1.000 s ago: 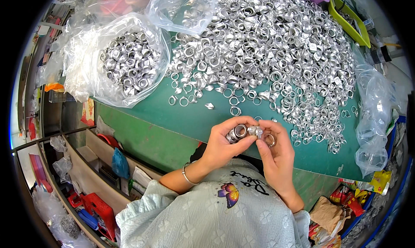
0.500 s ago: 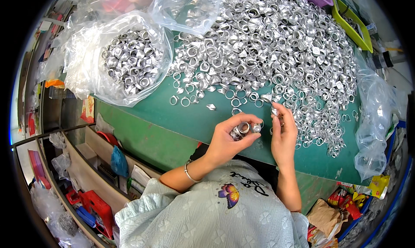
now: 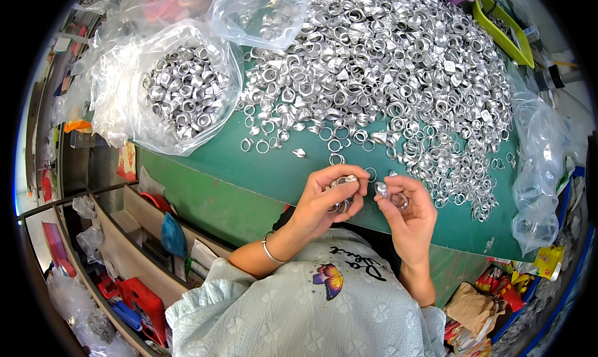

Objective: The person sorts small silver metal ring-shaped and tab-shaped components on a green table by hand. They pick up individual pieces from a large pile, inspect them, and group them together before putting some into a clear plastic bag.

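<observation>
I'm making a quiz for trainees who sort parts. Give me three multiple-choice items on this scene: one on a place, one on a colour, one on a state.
1. Where is the open clear bag full of metal rings?
A. to the left of the loose pile
B. on the floor
C. in the person's lap

2. What colour is the table top?
A. red
B. green
C. white

3. What are the hands doing?
A. both lie flat and bare
B. only the right holds something
C. each holds small metal pieces

Answers:
1. A: the bag sits on the table's left side, beside the pile.
2. B: the bare mat before the pile is green.
3. C: the left hand grips a cluster of rings and the right hand pinches a ring and a small piece.
</observation>
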`<control>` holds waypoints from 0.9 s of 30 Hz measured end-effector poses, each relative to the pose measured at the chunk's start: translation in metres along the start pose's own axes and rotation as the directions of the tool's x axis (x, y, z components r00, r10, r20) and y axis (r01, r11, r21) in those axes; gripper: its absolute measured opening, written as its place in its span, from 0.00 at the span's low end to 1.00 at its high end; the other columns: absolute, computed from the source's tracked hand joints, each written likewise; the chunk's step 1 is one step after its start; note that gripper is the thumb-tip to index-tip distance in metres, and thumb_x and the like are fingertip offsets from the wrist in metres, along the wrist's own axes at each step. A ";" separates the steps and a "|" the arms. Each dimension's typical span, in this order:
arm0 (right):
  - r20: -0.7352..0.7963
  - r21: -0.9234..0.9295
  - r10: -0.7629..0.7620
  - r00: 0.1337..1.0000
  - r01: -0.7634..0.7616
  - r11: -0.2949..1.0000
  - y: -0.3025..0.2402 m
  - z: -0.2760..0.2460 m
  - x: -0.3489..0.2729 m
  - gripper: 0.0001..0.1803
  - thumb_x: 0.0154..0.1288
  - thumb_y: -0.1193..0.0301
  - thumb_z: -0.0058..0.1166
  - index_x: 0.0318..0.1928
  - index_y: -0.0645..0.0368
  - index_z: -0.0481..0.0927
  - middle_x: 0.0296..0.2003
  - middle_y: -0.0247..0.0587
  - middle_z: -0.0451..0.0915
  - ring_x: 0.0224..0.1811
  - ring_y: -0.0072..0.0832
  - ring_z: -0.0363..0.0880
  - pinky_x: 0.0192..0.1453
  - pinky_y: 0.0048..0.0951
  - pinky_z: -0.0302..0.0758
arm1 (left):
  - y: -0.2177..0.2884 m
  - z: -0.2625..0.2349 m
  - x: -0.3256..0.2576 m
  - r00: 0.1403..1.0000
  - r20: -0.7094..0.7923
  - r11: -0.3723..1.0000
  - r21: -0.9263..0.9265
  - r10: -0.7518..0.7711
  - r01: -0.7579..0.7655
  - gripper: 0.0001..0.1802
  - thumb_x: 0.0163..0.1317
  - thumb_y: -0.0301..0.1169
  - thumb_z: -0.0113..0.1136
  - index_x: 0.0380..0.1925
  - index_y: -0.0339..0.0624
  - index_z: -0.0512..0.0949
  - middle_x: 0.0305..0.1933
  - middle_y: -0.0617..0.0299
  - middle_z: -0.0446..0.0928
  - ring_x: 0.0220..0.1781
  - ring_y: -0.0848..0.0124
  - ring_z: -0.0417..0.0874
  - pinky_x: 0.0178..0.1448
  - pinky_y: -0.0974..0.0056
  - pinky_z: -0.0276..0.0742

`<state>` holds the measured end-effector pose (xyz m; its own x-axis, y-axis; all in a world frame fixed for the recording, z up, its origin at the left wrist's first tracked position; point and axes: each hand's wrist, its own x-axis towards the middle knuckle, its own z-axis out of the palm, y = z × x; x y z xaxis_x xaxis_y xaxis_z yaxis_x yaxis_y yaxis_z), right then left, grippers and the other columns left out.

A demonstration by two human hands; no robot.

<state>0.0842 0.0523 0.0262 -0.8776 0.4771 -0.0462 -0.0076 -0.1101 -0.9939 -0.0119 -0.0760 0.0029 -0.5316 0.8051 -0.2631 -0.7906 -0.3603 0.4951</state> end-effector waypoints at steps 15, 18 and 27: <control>0.199 0.292 0.125 0.972 -0.181 0.939 -0.014 -0.012 -0.002 0.24 0.51 0.91 0.39 0.50 0.64 0.67 0.50 0.38 0.63 0.42 0.20 0.65 0.44 0.19 0.63 | 0.006 0.016 -0.004 0.994 -0.100 0.983 0.173 -0.041 0.058 0.11 0.60 0.23 0.55 0.43 0.33 0.74 0.27 0.61 0.74 0.20 0.82 0.68 0.16 0.77 0.57; 0.223 0.496 0.206 0.953 -0.293 0.817 -0.020 -0.013 -0.002 0.24 0.51 0.91 0.39 0.51 0.64 0.66 0.50 0.38 0.64 0.44 0.21 0.66 0.44 0.19 0.64 | 0.006 0.019 -0.003 0.989 -0.132 0.989 0.123 -0.065 0.081 0.11 0.57 0.20 0.55 0.42 0.33 0.74 0.31 0.59 0.73 0.22 0.78 0.70 0.14 0.78 0.56; 0.030 0.233 0.102 0.994 -0.107 0.967 -0.024 -0.003 -0.008 0.16 0.61 0.87 0.38 0.49 0.65 0.65 0.46 0.45 0.71 0.41 0.25 0.74 0.40 0.21 0.69 | 0.012 0.030 -0.014 0.989 -0.143 0.919 0.393 0.040 0.020 0.15 0.54 0.14 0.54 0.44 0.31 0.73 0.34 0.55 0.76 0.26 0.76 0.75 0.17 0.78 0.62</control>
<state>0.0925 0.0540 0.0497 -0.8879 0.4367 -0.1446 -0.0253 -0.3602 -0.9325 -0.0052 -0.0778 0.0373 -0.6004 0.7146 -0.3590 -0.6179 -0.1296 0.7755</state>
